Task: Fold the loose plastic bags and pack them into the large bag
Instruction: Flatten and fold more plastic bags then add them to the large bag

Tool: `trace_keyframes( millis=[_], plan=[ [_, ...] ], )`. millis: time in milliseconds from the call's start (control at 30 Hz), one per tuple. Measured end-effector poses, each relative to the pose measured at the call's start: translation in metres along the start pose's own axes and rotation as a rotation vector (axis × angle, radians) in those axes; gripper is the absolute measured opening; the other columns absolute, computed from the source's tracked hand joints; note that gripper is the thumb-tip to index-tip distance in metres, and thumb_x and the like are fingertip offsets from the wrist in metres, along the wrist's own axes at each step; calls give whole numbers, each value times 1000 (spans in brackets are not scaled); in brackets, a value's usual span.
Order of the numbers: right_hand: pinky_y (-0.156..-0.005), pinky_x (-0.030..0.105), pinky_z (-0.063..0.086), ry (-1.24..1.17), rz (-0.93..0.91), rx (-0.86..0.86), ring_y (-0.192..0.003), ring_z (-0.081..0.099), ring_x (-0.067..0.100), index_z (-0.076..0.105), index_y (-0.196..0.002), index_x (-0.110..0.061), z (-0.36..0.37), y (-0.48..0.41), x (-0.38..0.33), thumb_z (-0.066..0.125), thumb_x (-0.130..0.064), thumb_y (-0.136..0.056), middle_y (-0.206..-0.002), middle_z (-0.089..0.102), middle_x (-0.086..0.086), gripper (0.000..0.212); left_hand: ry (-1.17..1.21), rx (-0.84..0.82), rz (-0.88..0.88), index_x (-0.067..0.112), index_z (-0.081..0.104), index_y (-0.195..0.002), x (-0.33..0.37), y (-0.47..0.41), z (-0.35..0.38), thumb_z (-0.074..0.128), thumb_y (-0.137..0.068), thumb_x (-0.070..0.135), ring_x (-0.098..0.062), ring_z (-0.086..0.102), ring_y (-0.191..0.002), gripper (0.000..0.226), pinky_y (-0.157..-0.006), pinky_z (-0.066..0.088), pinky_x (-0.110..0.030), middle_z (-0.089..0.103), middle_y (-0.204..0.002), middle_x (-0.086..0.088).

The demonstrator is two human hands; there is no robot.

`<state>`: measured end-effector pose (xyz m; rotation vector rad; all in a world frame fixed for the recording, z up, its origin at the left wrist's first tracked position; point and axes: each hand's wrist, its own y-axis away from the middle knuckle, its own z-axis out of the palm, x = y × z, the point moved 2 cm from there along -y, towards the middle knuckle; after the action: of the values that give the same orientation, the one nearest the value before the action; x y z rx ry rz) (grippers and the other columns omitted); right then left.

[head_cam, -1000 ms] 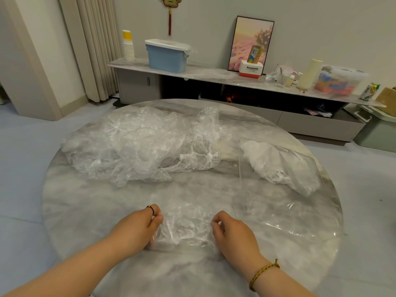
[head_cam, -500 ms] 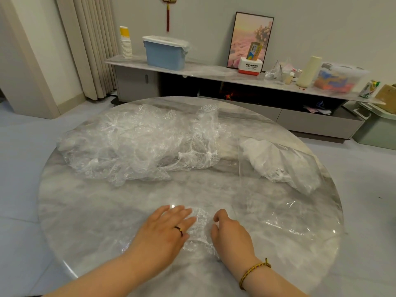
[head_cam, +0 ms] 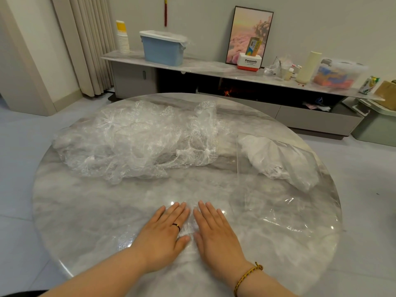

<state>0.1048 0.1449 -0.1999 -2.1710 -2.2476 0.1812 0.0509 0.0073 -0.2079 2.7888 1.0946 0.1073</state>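
Observation:
A small folded clear plastic bag (head_cam: pixel 191 229) lies flat near the front of the round marble table (head_cam: pixel 85 211). My left hand (head_cam: pixel 165 234) and my right hand (head_cam: pixel 215 234) press down on it side by side, palms flat, fingers straight. Most of that bag is hidden under them. A heap of loose crumpled clear bags (head_cam: pixel 137 140) lies at the back left of the table. The large clear bag (head_cam: pixel 282 174) lies at the right, with white folded bags inside its far end.
Behind the table runs a low cabinet (head_cam: pixel 214 69) carrying a blue lidded box (head_cam: pixel 162 48), stacked paper cups (head_cam: pixel 123 39), a picture frame (head_cam: pixel 249 35) and a clear storage tub (head_cam: pixel 336 73). A grey-green bin (head_cam: pixel 375 123) stands on the floor at the right.
My hands pinched the bag's two ends; the left folded its end over to the right. Now both lie flat, pressing the folded bag down.

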Motion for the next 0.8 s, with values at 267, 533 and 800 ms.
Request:
trace_keyframes(
  millis=[267, 533, 800],
  plan=[
    [-105, 22, 11, 40, -3, 29, -101, 65, 6, 73, -99, -22, 1, 0, 1, -3, -34, -99, -109, 69, -7, 77, -3, -34, -55, 16, 62, -120, 3, 0, -10, -7, -92, 54, -7, 53, -118, 84, -111, 0, -23, 56, -129, 3],
    [-86, 26, 38, -126, -318, 469, -96, 49, 15, 54, -89, -23, -12, 4, -4, 45, -30, -70, -96, 63, -5, 23, 448, 254, -185, 24, 42, -135, -21, -6, -37, 36, -95, 43, -6, 40, -125, 45, -98, 29, -13, 46, -135, 8],
    [-62, 16, 44, -34, -568, 174, -65, 54, 4, 69, -78, -34, -3, 17, -43, 38, -39, -70, -71, 60, -18, 33, 516, 169, -272, 29, 47, -87, -34, -4, -36, 57, -88, 20, 0, 44, -67, 14, -56, 32, -5, 44, -74, 18]
  ],
)
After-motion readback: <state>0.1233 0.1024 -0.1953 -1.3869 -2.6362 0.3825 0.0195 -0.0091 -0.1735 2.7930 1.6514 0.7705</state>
